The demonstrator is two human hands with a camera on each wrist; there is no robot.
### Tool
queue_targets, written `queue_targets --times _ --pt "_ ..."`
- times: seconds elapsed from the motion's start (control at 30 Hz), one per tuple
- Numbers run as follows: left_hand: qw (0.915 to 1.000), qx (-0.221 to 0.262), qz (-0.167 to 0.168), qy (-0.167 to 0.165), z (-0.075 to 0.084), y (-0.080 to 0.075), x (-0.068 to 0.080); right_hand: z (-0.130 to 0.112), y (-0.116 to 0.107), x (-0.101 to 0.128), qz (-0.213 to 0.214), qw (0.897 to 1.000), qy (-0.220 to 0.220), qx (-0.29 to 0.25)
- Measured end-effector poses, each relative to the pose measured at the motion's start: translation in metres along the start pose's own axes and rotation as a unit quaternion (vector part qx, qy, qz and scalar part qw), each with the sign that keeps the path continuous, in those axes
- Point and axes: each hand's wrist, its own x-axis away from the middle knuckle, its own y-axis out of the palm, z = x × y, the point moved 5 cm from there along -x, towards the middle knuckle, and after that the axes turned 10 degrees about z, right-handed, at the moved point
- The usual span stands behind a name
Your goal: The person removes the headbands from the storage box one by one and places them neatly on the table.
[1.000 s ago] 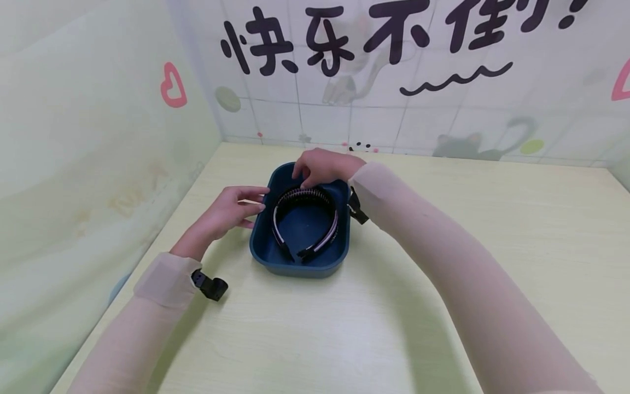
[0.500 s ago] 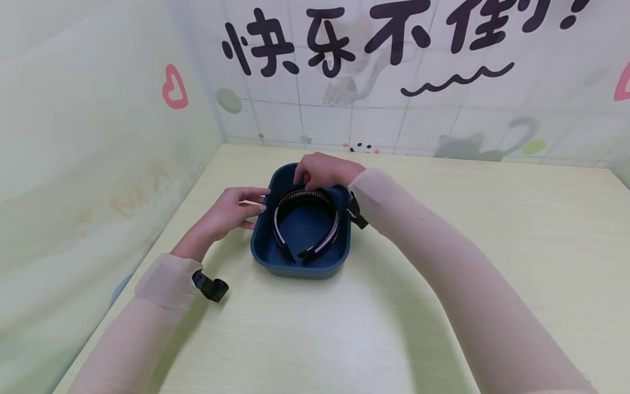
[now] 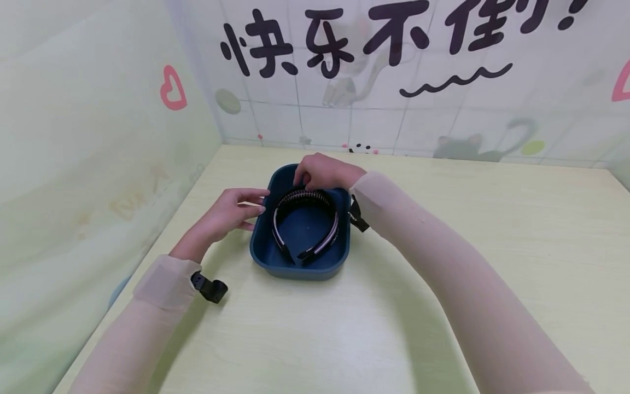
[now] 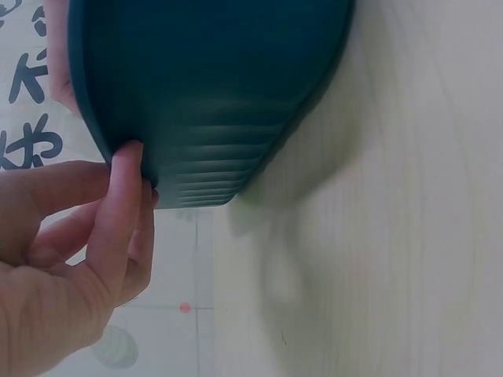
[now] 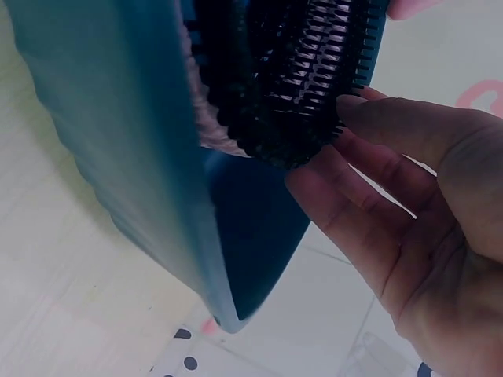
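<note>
Pale yellow wood of the table (image 3: 443,284) is under everything. Dark blue basin (image 3: 275,262) stands at the centre, a little toward 11 o'clock from you. Inside it lie the headbands (image 3: 281,230), curved tops toward 12 o'clock. Your left hand (image 3: 226,213), at 9 o'clock of the basin, touches its rim with nearly straight fingers (image 4: 118,212). Your right hand (image 3: 322,171), at 12 o'clock, pinches the toothed headbands' top with curled fingertips (image 5: 369,118).

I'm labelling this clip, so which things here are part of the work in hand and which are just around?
In hand:
- headbands, touched by right hand
- blue tub, touched by left hand

Just around:
- table
- wall lettering
- heart sticker
</note>
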Motion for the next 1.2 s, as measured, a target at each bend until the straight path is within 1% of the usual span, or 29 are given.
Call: queue_targets --times 0.33,0.67,0.9,1.2 --pt "1.0 0.001 -0.002 -0.001 0.002 -0.001 0.003 0.0 -0.001 0.003 0.011 1.0 0.0 -0.012" --pt "1.0 0.007 -0.002 -0.003 0.001 0.0 0.001 0.0 -0.004 0.005 0.021 1.0 -0.012 -0.019" --pt "1.0 0.007 -0.001 -0.002 0.0 0.0 -0.001 0.001 -0.01 0.007 0.038 0.999 -0.015 -0.024" --pt "1.0 0.005 0.0 -0.005 0.001 0.0 0.0 0.002 -0.018 0.01 0.044 0.999 -0.016 -0.024"
